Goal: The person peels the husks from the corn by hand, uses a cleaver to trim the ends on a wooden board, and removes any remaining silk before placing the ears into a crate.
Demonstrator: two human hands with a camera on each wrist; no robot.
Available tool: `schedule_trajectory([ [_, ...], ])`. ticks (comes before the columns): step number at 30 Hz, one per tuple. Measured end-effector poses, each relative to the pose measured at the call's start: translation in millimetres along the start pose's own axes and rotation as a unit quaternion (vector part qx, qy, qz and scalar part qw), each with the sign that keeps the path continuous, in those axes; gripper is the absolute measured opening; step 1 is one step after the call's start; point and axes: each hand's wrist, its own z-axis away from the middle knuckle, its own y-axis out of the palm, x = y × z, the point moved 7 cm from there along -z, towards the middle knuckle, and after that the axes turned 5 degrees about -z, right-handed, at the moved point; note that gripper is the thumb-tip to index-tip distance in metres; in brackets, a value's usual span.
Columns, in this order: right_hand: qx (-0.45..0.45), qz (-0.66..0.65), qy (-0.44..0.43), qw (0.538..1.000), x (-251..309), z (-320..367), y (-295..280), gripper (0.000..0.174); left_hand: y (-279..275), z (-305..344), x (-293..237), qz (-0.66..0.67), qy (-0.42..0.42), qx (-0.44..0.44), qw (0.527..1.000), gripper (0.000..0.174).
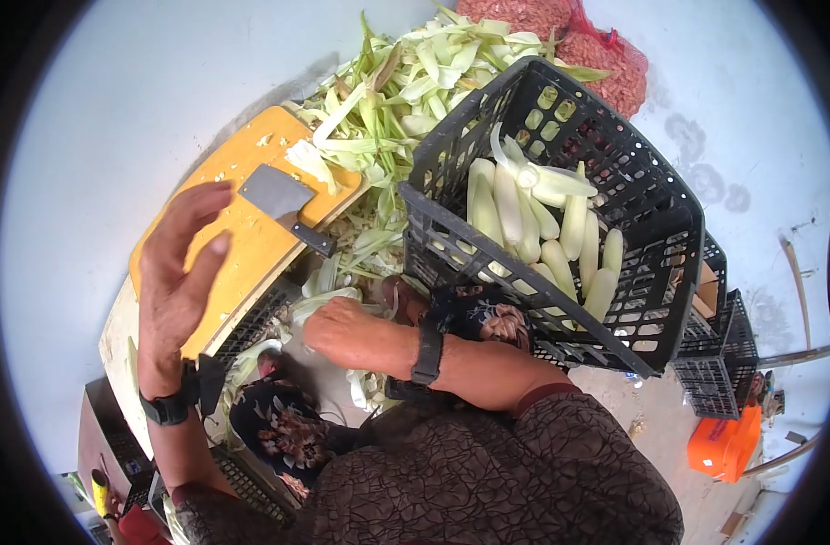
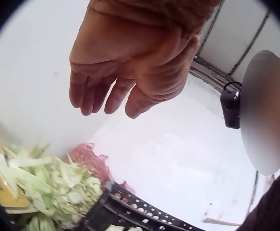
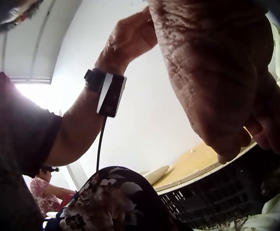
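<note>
My left hand (image 1: 174,272) is raised over the yellow cutting board (image 1: 251,209), fingers apart and slightly bent, holding nothing. In the left wrist view that hand (image 2: 130,62) hangs with loose fingers. A cleaver (image 1: 277,193) lies on the board, its black handle over the edge. My right hand (image 1: 347,331) is above the husks between the knees; the right wrist view shows this hand (image 3: 226,82) with loosely bent fingers and nothing visible in them. Pale peeled corn ears (image 1: 574,227) lie in a black crate (image 1: 647,350) to the right.
Green husks (image 1: 415,77) are heaped behind the board and crate. Red mesh sacks (image 1: 606,68) stand at the wall. More black crates (image 1: 719,363) and an orange container (image 1: 724,445) are at the right. Another person (image 3: 48,190) sits in the background.
</note>
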Motion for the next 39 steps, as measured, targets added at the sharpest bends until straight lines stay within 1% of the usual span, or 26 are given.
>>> schedule_trajectory([
  [1, -0.035, -0.005, -0.01, 0.999, 2.2, 0.6, -6.9, 0.006, 7.0, -9.2, -12.0, -0.002, 0.0, 0.001, 1.0, 0.027],
  [2, -0.069, -0.009, -0.02, 0.997, 4.1, 1.9, -13.2, 0.007, 20.3, -17.8, -25.8, 0.008, 0.015, 0.056, 0.998, 0.029],
  [3, -0.07, -0.011, -0.021, 0.997, 3.9, 2.4, -13.8, 0.007, 33.9, -25.1, -38.5, 0.019, 0.03, 0.111, 0.993, 0.03],
  [4, -0.071, -0.015, -0.019, 0.997, 3.0, 2.2, -14.0, 0.007, 41.4, -33.7, -47.8, 0.018, 0.029, 0.111, 0.993, 0.03],
  [6, -0.071, -0.02, -0.018, 0.997, 1.7, 0.7, -8.9, 0.007, 65.6, -46.3, -70.7, 0.012, 0.076, 0.176, 0.981, 0.032],
  [7, -0.022, 0.001, -0.001, 1.0, -0.4, -1.8, 4.4, 0.007, 73.2, -53.8, -78.4, 0.011, 0.074, 0.176, 0.982, 0.032],
  [8, 0.027, 0.023, 0.017, 0.999, -3.0, -3.8, 13.7, 0.009, 83.7, -60.1, -87.7, -0.005, 0.104, 0.194, 0.975, 0.032],
  [9, 0.027, 0.02, 0.017, 0.999, -2.5, -4.4, 14.7, 0.009, 94.0, -65.9, -96.2, -0.02, 0.134, 0.213, 0.968, 0.032],
  [11, 0.13, 0.018, 0.027, 0.991, -0.8, -5.9, 21.7, 0.011, 112.0, -79.9, -101.9, -0.009, 0.124, 0.222, 0.967, 0.029],
  [12, 0.13, 0.018, 0.025, 0.991, 0.4, -6.9, 21.4, 0.011, 123.8, -86.2, -103.1, -0.003, 0.097, 0.257, 0.962, 0.028],
  [14, 0.177, 0.022, 0.056, 0.982, 2.7, -5.2, 22.9, 0.013, 143.4, -99.6, -108.6, 0.02, 0.06, 0.311, 0.948, 0.027],
  [15, 0.175, 0.022, 0.056, 0.983, 0.9, -4.4, 21.7, 0.013, 151.7, -108.0, -109.0, 0.019, 0.061, 0.312, 0.948, 0.027],
  [17, 0.169, -0.025, 0.029, 0.985, 4.5, -3.8, 16.6, 0.013, 170.6, -122.7, -113.7, 0.012, 0.069, 0.346, 0.936, 0.029],
  [18, 0.167, -0.027, 0.028, 0.985, 3.7, -2.6, 18.0, 0.013, 177.4, -132.1, -117.7, -0.01, 0.089, 0.337, 0.937, 0.03],
  [20, 0.082, -0.004, 0.016, 0.997, 5.0, -3.0, 14.6, 0.005, 195.9, -148.8, -121.7, -0.023, 0.089, 0.333, 0.939, 0.031],
  [21, 0.078, -0.01, 0.015, 0.997, 9.6, -4.6, 13.7, 0.005, 203.5, -156.5, -127.6, -0.035, 0.088, 0.329, 0.939, 0.032],
  [23, 0.102, 0.022, 0.045, 0.994, 6.1, -3.7, 19.5, 0.005, 222.3, -164.2, -134.5, -0.059, 0.083, 0.34, 0.935, 0.036],
  [26, 0.088, -0.003, 0.035, 0.995, 8.1, -0.2, 17.1, 0.007, 266.6, -177.4, -128.5, -0.082, 0.09, 0.376, 0.919, 0.038],
  [28, 0.085, -0.013, 0.029, 0.996, 9.1, 0.8, 16.7, 0.007, 295.8, -178.9, -127.6, -0.113, 0.073, 0.438, 0.889, 0.038],
  [29, 0.081, -0.004, 0.021, 0.996, 8.8, 1.6, 16.1, 0.005, 305.3, -180.6, -130.3, -0.114, 0.077, 0.439, 0.888, 0.038],
  [31, 0.075, 0.013, 0.004, 0.997, 12.6, 1.0, 19.4, 0.009, 324.5, -180.9, -134.3, -0.151, 0.093, 0.461, 0.869, 0.038],
  [32, -0.099, 0.051, -0.002, 0.994, 9.6, 0.1, 38.2, 0.006, 338.7, -180.4, -131.9, -0.185, 0.079, 0.504, 0.84, 0.037],
  [33, -0.098, 0.051, 0.0, 0.994, 8.3, -1.3, 46.3, 0.006, 348.8, -182.1, -130.1, -0.183, 0.079, 0.505, 0.84, 0.037],
  [35, -0.175, 0.048, 0.022, 0.983, 5.2, 4.5, 39.6, 0.005, 370.7, -185.2, -118.5, -0.17, 0.084, 0.489, 0.851, 0.035],
  [36, -0.171, 0.046, 0.021, 0.984, 4.8, 9.4, 38.8, 0.005, 383.4, -184.8, -113.0, -0.175, 0.103, 0.507, 0.838, 0.034],
  [39, 0.011, 0.068, 0.047, 0.996, 5.3, 21.4, 0.2, 0.01, 401.3, -180.9, -95.2, -0.194, 0.083, 0.514, 0.831, 0.032],
])
